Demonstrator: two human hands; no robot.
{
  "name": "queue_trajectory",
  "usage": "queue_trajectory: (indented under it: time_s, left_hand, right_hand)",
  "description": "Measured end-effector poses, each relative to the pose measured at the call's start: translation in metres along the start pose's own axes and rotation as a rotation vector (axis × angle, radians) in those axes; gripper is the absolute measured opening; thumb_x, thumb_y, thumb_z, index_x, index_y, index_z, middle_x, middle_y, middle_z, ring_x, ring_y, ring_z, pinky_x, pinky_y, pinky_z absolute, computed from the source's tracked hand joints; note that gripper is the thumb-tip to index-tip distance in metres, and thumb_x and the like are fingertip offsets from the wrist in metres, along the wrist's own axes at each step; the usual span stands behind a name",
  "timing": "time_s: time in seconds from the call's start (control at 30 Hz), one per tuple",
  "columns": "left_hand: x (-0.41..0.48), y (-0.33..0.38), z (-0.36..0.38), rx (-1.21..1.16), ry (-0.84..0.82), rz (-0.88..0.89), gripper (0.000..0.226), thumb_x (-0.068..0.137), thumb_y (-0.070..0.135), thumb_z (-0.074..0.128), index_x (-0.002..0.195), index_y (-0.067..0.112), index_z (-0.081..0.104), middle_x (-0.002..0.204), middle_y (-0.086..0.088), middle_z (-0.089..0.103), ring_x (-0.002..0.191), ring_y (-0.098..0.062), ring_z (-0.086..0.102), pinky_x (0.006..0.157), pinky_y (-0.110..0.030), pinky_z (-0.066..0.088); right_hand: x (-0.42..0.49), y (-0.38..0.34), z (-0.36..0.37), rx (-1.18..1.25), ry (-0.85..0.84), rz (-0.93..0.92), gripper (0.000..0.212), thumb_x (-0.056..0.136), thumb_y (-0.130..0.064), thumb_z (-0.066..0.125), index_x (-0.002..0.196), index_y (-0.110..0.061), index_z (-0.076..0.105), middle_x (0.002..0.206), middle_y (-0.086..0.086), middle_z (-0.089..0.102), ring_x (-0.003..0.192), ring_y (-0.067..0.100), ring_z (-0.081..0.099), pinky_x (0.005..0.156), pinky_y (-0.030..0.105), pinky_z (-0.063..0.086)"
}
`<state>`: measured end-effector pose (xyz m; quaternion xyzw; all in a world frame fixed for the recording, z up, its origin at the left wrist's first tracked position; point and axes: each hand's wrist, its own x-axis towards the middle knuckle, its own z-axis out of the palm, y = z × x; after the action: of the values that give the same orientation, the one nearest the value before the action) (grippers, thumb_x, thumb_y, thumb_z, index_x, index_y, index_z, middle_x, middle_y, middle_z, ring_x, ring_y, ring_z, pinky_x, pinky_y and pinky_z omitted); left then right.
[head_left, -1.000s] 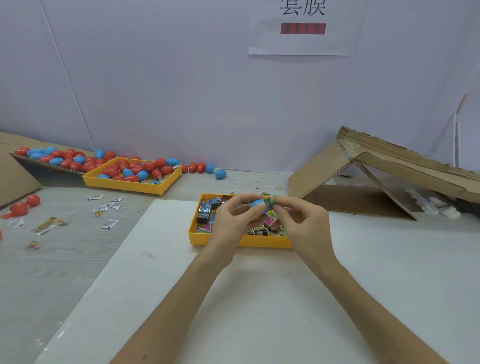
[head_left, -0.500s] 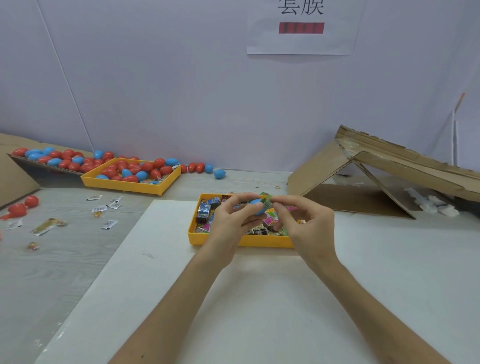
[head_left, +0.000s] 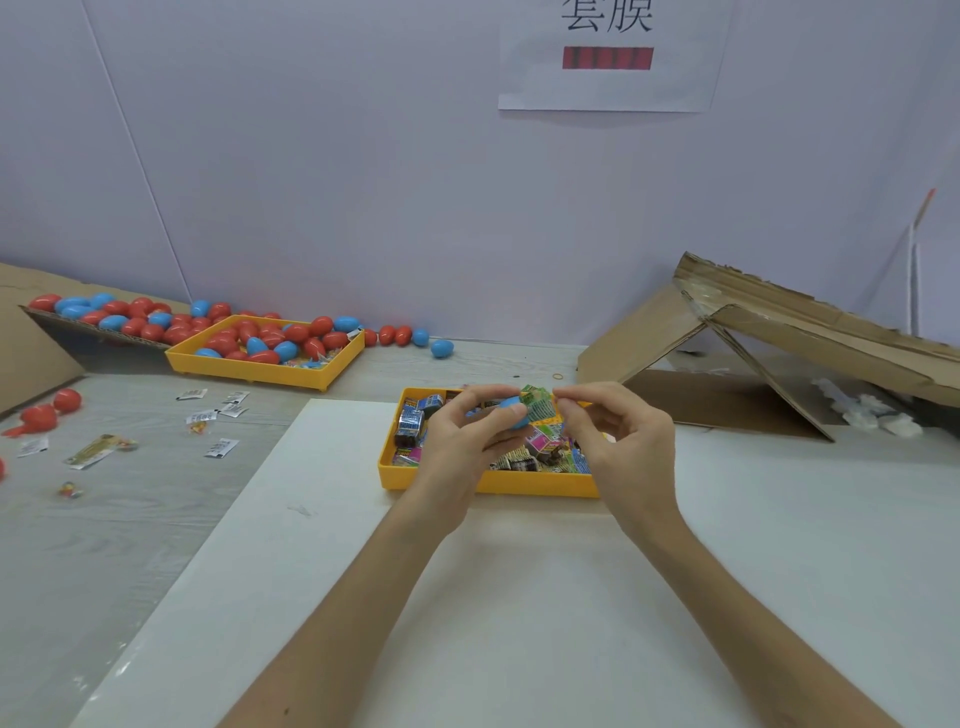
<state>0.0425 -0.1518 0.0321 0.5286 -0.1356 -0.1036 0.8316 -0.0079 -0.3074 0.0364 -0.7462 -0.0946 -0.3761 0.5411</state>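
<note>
White tabletop (head_left: 519, 597) is carrying a yellow tray (head_left: 519, 490); just above it the left hand (head_left: 457, 447) is gripping a blue egg (head_left: 511, 411) in curled fingers (head_left: 480, 393) while the right hand (head_left: 618, 436) is pinching a green sleeve (head_left: 539, 402) against its tip. Sleeving is apparently just starting; the next move is calling for a straight pull over the egg.

Blue plastic egg (head_left: 511, 411) hovering lengthwise above far part of yellow tray (head_left: 493, 489), right end sitting inside green printed film sleeve (head_left: 537, 402). Sleeve crumpling slightly, hanging over same far part of tray.
</note>
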Motion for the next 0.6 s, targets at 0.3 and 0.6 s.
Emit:
queue_trajectory:
  time_s: [0.3, 0.6]
  left_hand:
    - [-0.0039, 0.0012, 0.0032, 0.115, -0.039, 0.084, 0.021, 0.09, 0.009, 0.072, 0.111, 0.009, 0.072, 0.096, -0.008, 0.077, 0.087, -0.022, 0.074, 0.076, -0.024, 0.058]
    - [-0.0054, 0.0017, 0.0029, 0.073, -0.124, 0.061, 0.029, 0.1, 0.004, 0.056, 0.116, 0.02, 0.074, 0.107, -0.006, 0.077, 0.1, -0.028, 0.074, 0.082, -0.026, 0.058]
  right_hand:
    - [0.0016, 0.0004, 0.0002, 0.115, -0.062, 0.093, 0.014, 0.091, -0.006, 0.071, 0.094, -0.019, 0.077, 0.088, -0.002, 0.076, 0.078, 0.017, 0.073, 0.071, 0.026, 0.058]
    - [0.0077, 0.0046, -0.0021, 0.204, -0.029, 0.218, 0.015, 0.09, -0.006, 0.071, 0.087, -0.02, 0.076, 0.082, -0.001, 0.074, 0.07, 0.008, 0.067, 0.066, 0.021, 0.055]
